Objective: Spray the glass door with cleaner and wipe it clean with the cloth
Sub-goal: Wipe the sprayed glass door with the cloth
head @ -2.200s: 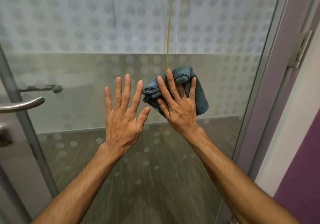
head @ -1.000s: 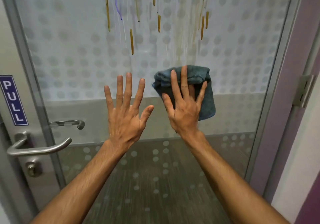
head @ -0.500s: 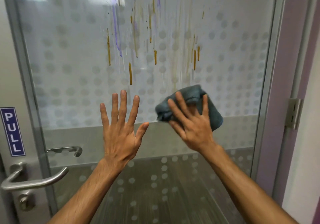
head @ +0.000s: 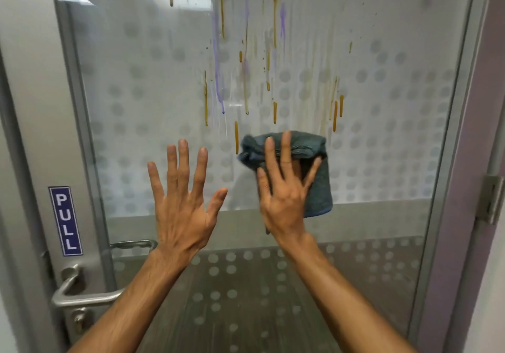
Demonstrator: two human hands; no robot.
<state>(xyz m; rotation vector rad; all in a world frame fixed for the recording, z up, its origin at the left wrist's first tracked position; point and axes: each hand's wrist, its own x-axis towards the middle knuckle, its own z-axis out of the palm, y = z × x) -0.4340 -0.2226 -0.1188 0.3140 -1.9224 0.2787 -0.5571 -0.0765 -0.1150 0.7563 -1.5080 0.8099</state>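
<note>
The glass door (head: pixel 142 84) fills the view, frosted with a dot pattern. Brown and purple drip streaks (head: pixel 246 79) run down its upper middle. A folded dark blue-grey cloth (head: pixel 314 161) is pressed flat on the glass just below the streaks by my right hand (head: pixel 284 188), fingers spread over it. My left hand (head: pixel 183 202) is raised beside it, to the left, palm toward the glass, fingers apart and holding nothing. No spray bottle is in view.
A metal lever handle (head: pixel 87 295) and a blue PULL sign (head: pixel 65 221) sit on the door's left frame. On the right are the door frame, a hinge (head: pixel 492 199) and a purple wall (head: pixel 470 161).
My right hand has slid the cloth up the glass from the clear lower band into the frosted zone beneath the streaks. My view has risen, showing more streaks. The left hand stayed open beside it.
</note>
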